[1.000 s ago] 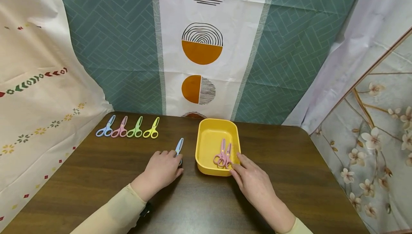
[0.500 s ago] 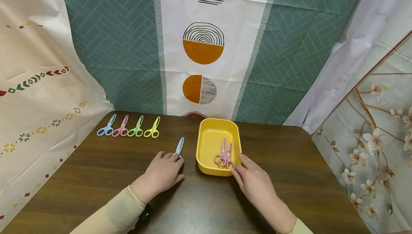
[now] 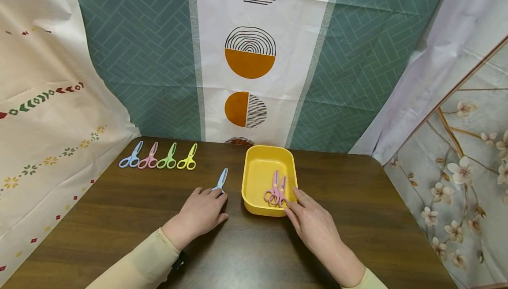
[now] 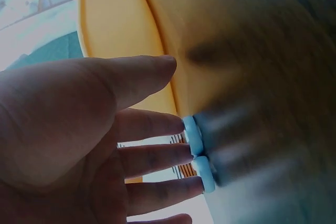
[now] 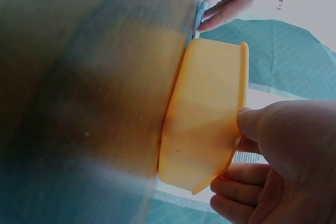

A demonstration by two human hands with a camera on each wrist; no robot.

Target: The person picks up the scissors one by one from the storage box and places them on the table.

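Note:
Blue scissors (image 3: 222, 180) lie on the table with blades pointing away. My left hand (image 3: 198, 214) rests over their handles; in the left wrist view the fingertips touch the blue handle loops (image 4: 193, 135) and the thumb stands apart. A yellow tray (image 3: 249, 192) is to the right, with two pink scissors (image 3: 274, 187) inside at its near right part. My right hand (image 3: 315, 225) grips the tray's near right corner, thumb outside the rim and a finger over it, also seen in the right wrist view.
At the table's back left lie blue (image 3: 129, 161), pink (image 3: 148, 161), green (image 3: 166, 161) and yellow scissors (image 3: 186, 163) in a row. Patterned cloths hang behind (image 3: 155, 59) and at both sides of the brown table (image 3: 99, 223).
The blue scissors have shifted slightly away and turned a little under my left fingers, which now cover more of the handles. My right hand and the tray have stayed put.

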